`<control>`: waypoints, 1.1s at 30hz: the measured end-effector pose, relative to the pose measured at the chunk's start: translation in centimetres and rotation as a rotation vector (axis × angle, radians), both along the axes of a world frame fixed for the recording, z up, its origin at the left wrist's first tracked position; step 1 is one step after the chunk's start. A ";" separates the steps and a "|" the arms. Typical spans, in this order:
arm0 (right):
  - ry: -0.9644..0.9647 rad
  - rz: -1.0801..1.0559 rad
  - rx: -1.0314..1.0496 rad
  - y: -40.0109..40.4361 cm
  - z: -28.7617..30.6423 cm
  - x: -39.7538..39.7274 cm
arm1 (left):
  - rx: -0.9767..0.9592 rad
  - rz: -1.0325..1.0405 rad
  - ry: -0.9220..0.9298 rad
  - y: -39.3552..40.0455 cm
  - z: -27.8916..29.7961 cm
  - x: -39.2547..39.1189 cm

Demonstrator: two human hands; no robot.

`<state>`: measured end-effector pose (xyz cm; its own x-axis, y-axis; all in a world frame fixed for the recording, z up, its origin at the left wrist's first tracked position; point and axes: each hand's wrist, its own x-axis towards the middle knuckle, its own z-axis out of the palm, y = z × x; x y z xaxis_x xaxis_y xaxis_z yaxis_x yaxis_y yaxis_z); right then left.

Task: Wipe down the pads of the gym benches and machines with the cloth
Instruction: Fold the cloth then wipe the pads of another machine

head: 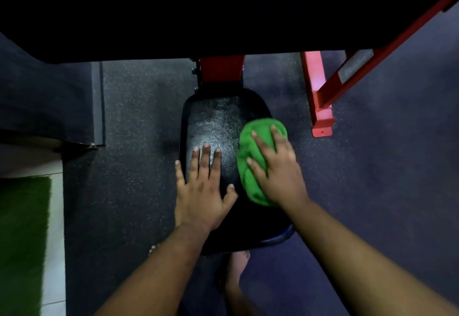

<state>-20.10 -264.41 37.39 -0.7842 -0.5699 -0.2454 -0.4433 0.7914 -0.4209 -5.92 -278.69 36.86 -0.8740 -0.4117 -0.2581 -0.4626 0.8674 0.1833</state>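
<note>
A black seat pad (pixel 213 122) of a gym machine lies below me, shiny in its middle. My left hand (pixel 202 186) rests flat on the pad's left side with its fingers spread and straight. My right hand (pixel 278 169) presses a bunched green cloth (pixel 258 132) onto the pad's right edge, fingers spread over the cloth. A large dark pad (pixel 223 13) fills the top of the view.
Red steel frame parts of the machine stand behind the seat (pixel 221 70) and at the right (pixel 320 107). Dark speckled rubber flooring (pixel 139 117) surrounds the seat. A strip of green turf (pixel 22 236) lies at the left. A bare foot (pixel 238 263) shows below the seat.
</note>
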 end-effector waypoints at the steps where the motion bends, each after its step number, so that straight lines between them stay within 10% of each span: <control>1: -0.030 -0.012 0.018 1.2 0.1 1.4 | 0.001 -0.003 -0.008 0.0 0.0 0.1; 9: 0.057 -0.030 0.238 -12.5 -0.5 -7.2 | 0.033 0.023 0.042 0.0 -0.5 0.0; 15: 0.112 0.439 0.280 -9.7 1.0 -7.9 | 0.120 0.039 0.089 -0.3 -0.6 2.8; 20: 0.199 0.109 0.317 -15.0 0.2 -5.9 | 0.089 0.008 0.036 -0.3 -0.8 5.8; 26: 0.184 0.691 0.222 -16.9 1.2 -1.8 | 0.111 0.073 -0.007 -0.8 -0.5 9.4; 33: 0.204 0.412 0.314 -18.9 0.2 -1.4 | 0.130 0.084 0.012 -2.3 -0.7 12.1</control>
